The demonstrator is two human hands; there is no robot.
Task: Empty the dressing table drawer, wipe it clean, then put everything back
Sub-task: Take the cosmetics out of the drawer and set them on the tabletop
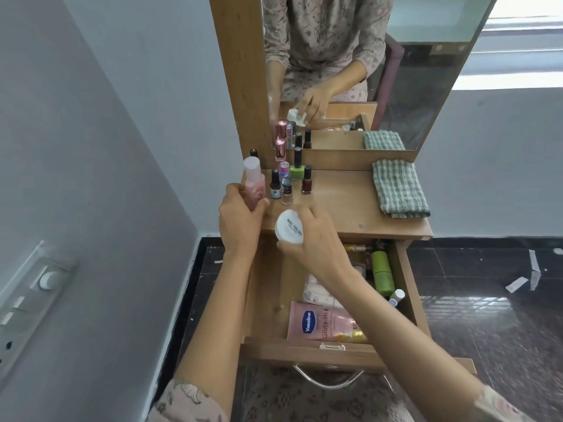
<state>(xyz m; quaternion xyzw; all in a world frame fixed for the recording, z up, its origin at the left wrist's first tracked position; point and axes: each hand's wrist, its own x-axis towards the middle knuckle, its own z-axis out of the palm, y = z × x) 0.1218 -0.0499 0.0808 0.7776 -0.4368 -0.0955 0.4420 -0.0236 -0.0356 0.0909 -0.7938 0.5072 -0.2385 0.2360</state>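
While the drawer (265,300) is standing open with plenty in it, the emptying step is under way. The left grip (240,220) is curling round a pink bottle (252,181), holding it upright at the worktop's (341,205) 9 o'clock edge, just beside a cluster of polish bottles (286,187). The right grip (313,239) is clasping a white jar (289,229) over the worktop's front edge, at 6 o'clock from that cluster. A pouch (316,322) is lying at the drawer's 6 o'clock end and a green bottle (382,272) along its 3 o'clock wall. A folded cloth (399,187) is waiting at the worktop's 3 o'clock side. Next, I judge, bottle and jar are needing bare spots on the worktop, set down without toppling the polish bottles.
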